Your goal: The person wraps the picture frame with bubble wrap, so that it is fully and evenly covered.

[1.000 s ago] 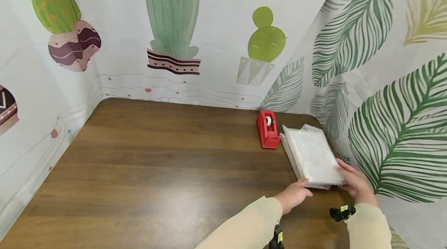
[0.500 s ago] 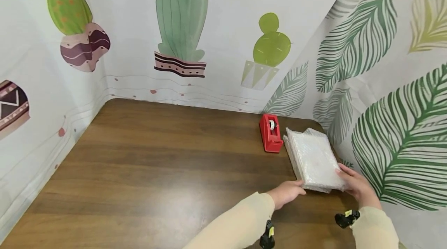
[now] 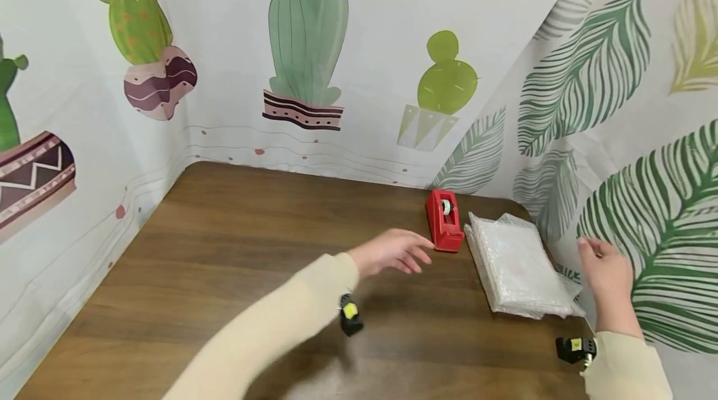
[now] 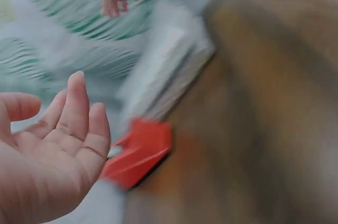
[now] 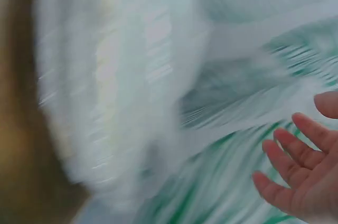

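A stack of clear bubble-wrap bags (image 3: pixel 521 263) lies on the right side of the brown table (image 3: pixel 269 244). My left hand (image 3: pixel 392 252) hovers over the table, its fingertips close to the red tape dispenser (image 3: pixel 445 222). In the left wrist view that hand (image 4: pixel 58 155) has loosely bent fingers and holds nothing. My right hand (image 3: pixel 608 269) is raised to the right of the stack, apart from it. The right wrist view shows this hand (image 5: pixel 306 166) with relaxed fingers and nothing in them; the stack (image 5: pixel 116 76) is blurred there.
A white cloth printed with cacti and leaves (image 3: pixel 370 26) hangs along the back and both sides of the table. The dispenser stands between the stack and the back edge, holding a small roll of tape (image 3: pixel 446 207).
Both hands have let go of the bubble-wrap stack. My left hand has swung left and up toward the dispenser; my right hand has lifted off to the right. The head view has shifted slightly.
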A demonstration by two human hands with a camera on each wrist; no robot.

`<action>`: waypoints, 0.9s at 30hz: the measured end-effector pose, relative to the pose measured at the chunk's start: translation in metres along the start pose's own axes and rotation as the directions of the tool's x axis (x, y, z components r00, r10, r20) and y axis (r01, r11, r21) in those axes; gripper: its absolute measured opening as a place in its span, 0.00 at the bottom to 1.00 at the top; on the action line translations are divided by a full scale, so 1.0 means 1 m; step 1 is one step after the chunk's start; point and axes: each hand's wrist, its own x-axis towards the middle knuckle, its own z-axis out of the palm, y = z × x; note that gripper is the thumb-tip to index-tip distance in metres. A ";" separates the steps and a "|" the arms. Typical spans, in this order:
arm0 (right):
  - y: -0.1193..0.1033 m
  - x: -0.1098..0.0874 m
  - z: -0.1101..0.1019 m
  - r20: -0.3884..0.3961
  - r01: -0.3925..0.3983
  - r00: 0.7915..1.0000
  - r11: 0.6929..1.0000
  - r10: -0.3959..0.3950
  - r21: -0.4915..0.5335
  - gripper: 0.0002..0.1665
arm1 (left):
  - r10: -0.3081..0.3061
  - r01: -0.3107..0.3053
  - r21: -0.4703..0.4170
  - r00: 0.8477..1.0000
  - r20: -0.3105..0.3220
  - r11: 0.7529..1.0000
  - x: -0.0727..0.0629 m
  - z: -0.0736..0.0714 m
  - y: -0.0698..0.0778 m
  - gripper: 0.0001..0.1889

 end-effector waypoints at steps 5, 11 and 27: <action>-0.040 -0.025 -0.006 -0.248 0.079 0.968 0.981 -0.033 0.179 0.31 | 0.080 -0.059 0.154 0.988 -0.134 0.986 -0.051 -0.071 0.021 0.20; -0.082 -0.051 -0.005 -0.346 0.281 0.917 0.936 -0.197 0.212 0.24 | 0.195 -0.084 0.353 0.937 -0.290 0.932 -0.115 -0.138 0.034 0.20; -0.147 -0.082 0.058 -0.253 0.608 0.770 0.793 -0.585 0.018 0.63 | 0.549 0.318 0.881 0.692 -0.469 0.351 -0.193 -0.194 0.014 0.57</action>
